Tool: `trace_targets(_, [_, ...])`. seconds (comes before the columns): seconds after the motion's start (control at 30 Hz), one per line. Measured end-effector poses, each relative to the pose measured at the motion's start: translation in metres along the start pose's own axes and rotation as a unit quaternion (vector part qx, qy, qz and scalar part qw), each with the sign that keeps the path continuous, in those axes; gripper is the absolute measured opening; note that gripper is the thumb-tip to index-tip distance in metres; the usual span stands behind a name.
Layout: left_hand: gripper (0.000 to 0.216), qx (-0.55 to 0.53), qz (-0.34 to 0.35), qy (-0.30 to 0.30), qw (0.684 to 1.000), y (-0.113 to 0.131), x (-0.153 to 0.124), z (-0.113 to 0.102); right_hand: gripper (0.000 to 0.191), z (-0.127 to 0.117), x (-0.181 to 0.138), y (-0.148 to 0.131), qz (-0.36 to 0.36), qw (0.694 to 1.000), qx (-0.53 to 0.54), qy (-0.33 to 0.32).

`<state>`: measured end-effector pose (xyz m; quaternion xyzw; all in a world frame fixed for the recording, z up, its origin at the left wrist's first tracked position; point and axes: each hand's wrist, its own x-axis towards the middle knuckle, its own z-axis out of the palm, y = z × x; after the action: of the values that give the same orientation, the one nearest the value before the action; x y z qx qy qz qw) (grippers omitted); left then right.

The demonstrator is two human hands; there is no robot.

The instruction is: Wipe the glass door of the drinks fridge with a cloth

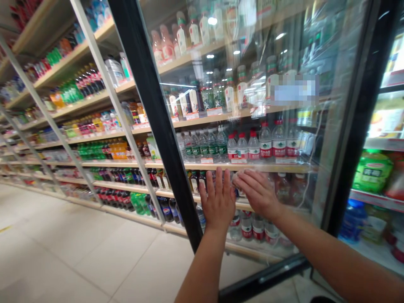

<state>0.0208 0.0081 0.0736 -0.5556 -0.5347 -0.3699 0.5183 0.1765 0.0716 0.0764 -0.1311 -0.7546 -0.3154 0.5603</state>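
Observation:
My left hand is flat against the glass cooler door, fingers stretched upward and open. My right hand lies flat on the same pane just to its right, fingers pointing left, and holds nothing. Both palms press the glass near its lower middle. Behind the glass stand rows of water bottles with red caps and green-labelled bottles. The door's black frame runs diagonally just left of my left hand.
Open shelves of soft drinks stretch away to the left along a tiled floor. A neighbouring cooler section with a green container and a blue bottle is at the right.

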Motion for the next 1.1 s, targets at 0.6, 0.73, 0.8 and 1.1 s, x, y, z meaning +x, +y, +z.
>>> trace_targets(0.6, [0.070,-0.013,-0.001,-0.005,1.000,0.000,0.001,-0.001,0.057,-0.007,0.055,0.020,0.119,0.987,0.006,0.107])
trace_targets(0.73, [0.069,-0.020,0.004,-0.005,1.000,0.001,0.001,-0.002,0.058,-0.002,0.050,0.011,0.113,0.988,0.009,0.108])
trace_targets(0.8, [0.071,-0.015,0.004,-0.005,1.000,0.001,0.001,-0.003,0.062,0.000,0.037,0.003,0.083,0.994,0.013,0.072])
trace_targets(1.1, [0.073,-0.007,-0.001,-0.011,1.000,0.002,0.000,-0.003,0.054,-0.010,0.052,0.021,0.118,0.987,0.004,0.108])
